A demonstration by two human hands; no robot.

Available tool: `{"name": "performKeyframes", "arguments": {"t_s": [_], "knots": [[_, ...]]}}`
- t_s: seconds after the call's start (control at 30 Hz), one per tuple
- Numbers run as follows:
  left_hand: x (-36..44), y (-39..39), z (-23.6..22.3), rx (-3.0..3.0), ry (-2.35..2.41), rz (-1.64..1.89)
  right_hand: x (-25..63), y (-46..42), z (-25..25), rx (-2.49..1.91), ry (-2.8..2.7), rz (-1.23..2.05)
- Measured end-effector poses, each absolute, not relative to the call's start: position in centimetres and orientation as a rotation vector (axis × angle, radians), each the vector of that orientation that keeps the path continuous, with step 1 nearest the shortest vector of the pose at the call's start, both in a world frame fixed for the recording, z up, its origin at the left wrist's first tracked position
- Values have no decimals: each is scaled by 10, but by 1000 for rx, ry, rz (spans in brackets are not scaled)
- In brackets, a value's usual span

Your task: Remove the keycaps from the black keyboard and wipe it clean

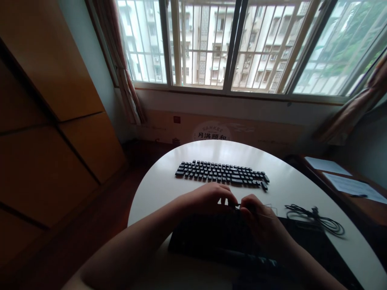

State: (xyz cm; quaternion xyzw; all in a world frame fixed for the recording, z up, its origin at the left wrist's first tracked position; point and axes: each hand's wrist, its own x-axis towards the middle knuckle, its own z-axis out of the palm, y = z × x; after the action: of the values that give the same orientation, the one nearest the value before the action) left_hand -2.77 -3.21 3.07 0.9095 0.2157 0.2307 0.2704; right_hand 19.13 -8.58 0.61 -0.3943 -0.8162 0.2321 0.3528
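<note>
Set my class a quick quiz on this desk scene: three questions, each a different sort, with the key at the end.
1. True or false: the black keycaps lie nearer the window than the left hand and the right hand do.

2. Where does the coiled cable lie?
A) Between the keycaps and the window
B) To the right of the right hand
C) On top of the papers

3. Fill in the missing word: the round table has a top that is ______ in colour.

Key: 1 true; 2 B; 3 white.
</note>
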Motion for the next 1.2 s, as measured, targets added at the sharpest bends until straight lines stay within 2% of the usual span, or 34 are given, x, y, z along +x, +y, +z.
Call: {"name": "performKeyframes", "arguments": {"t_s": [0.3, 0.47, 0.6, 0.7, 0.9, 1.2], "knots": [[-27, -33, 39, 2327, 596, 570, 198, -91, -2, -1040, -2086, 588], [-52, -19, 52, 2397, 845, 581, 206, -87, -1, -1049, -1949, 539], [-91, -1, 59, 2540, 1472, 315, 208, -87, -1, -1022, -1930, 595], [-118, 9, 57, 2407, 1708, 92, 207, -87, -3, -988, -1963, 592], [-146, 21, 44, 1936, 1824, -202, 209, -85, -8, -978, -2038, 664], [-151, 27, 41, 2037, 1908, -309, 209, -82, -6, -980, -2104, 661]]}}
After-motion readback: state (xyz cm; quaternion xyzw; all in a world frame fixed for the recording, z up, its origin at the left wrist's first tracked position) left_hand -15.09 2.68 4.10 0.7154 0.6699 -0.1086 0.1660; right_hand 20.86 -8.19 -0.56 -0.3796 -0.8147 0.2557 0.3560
